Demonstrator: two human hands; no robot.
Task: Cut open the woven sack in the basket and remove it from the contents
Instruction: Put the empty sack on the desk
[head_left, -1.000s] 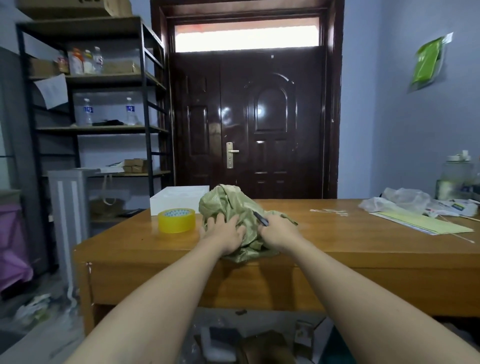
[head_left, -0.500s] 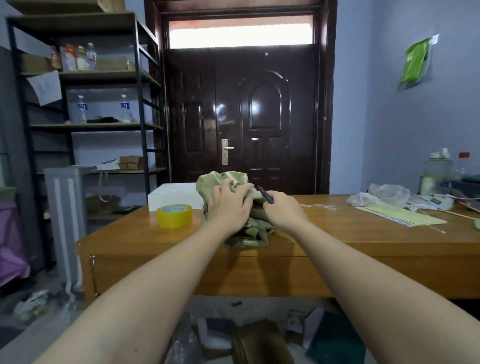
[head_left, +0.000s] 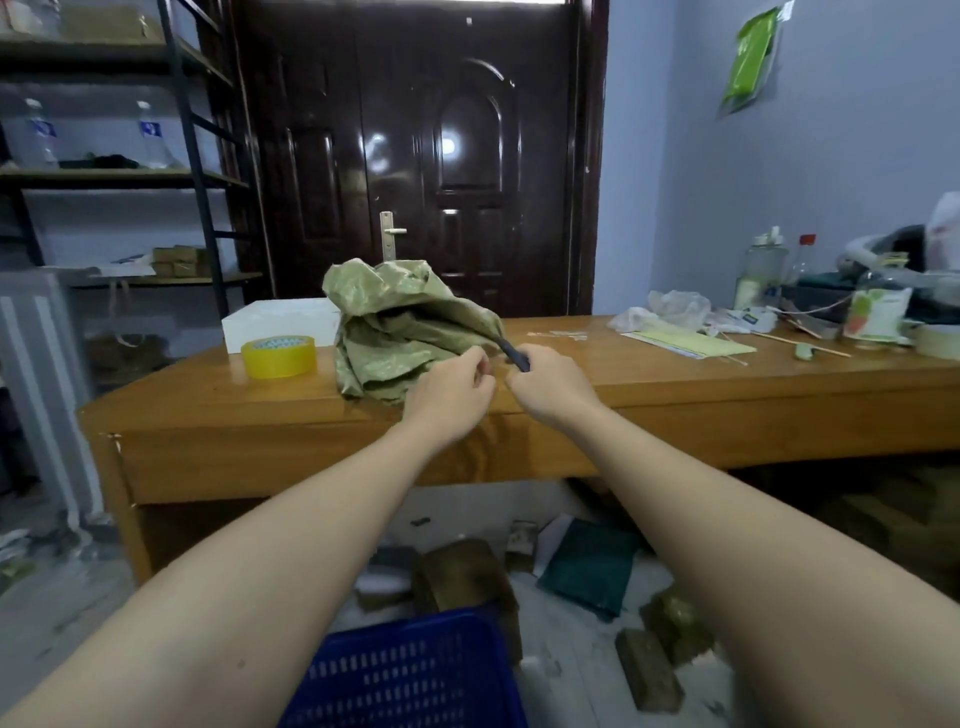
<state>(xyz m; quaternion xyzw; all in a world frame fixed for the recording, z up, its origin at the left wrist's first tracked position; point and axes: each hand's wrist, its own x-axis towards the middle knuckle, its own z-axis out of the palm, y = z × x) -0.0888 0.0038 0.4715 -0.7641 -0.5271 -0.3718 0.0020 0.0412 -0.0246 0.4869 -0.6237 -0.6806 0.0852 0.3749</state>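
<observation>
Since the earlier frames, both hands have come off the top of the woven sack (head_left: 400, 332) and now sit at its lower right edge, and the view has tipped downward so that a blue basket (head_left: 410, 675) shows on the floor at the bottom of the frame.

The woven sack lies crumpled in a heap on the wooden worktop (head_left: 675, 384), near its front edge, well apart from the blue basket below.

The left hand (head_left: 449, 392) has its fingers curled inward, thumb against the fingertips; whether they pinch a fold of the sack cannot be told. The right hand (head_left: 550, 387) grips a dark tool (head_left: 514, 356), its fingers wrapped round the handle; the tool's far end touches the sack's edge. The two hands are just beside each other.

A yellow tape roll (head_left: 279, 356) stands left of the sack, with a white box (head_left: 280, 322) behind it. Papers (head_left: 688, 344) and bottles (head_left: 761, 270) occupy the right end of the worktop. Brown blocks (head_left: 649, 670) lie scattered on the floor
</observation>
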